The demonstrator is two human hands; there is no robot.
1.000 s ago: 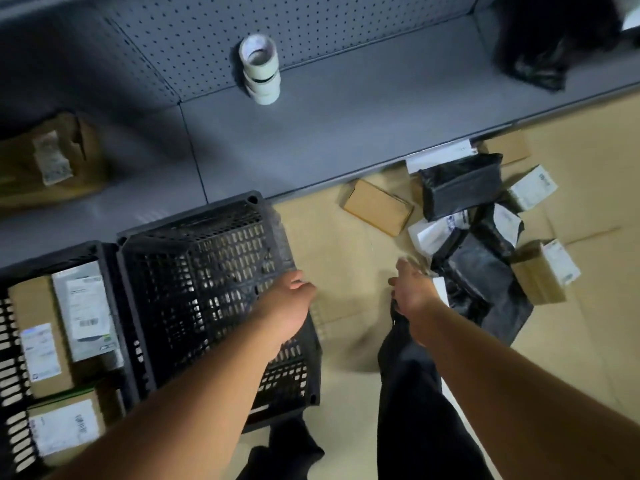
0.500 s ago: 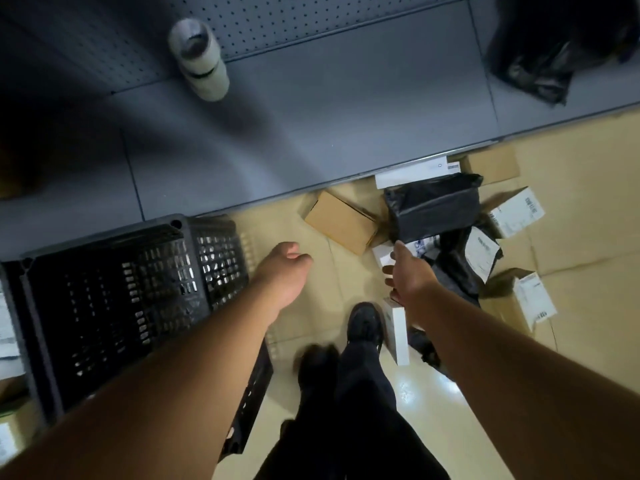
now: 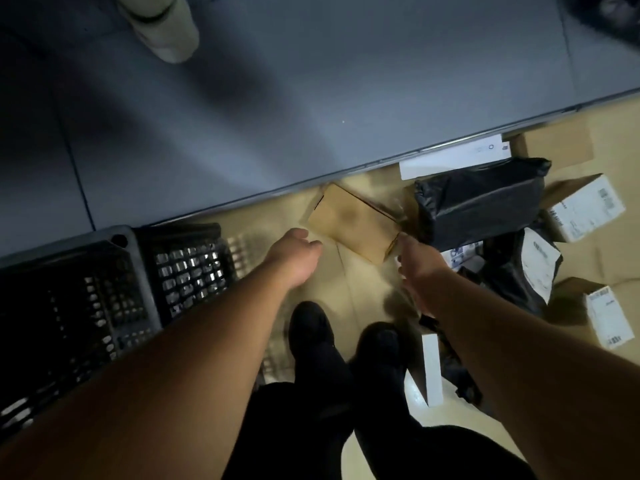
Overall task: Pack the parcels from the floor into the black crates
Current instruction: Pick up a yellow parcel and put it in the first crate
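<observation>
White-labelled parcels (image 3: 585, 211) (print unreadable)

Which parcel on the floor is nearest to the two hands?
The plain brown box by the shelf edge, between the left hand and right hand. It shows no label; other parcels lie farther right.

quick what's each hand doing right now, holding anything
Left hand: open, loosely curled, holding nothing.
Right hand: empty, fingertips at the brown box; contact cannot be told.

Dim light falls on a grey metal shelf (image 3: 311, 98) filling the upper view — a stack of tape rolls (image 3: 162, 26) stands at its far left. Below its edge lies tan cardboard-covered floor (image 3: 363, 289), glossy tile (image 3: 415, 407) nearer.
</observation>
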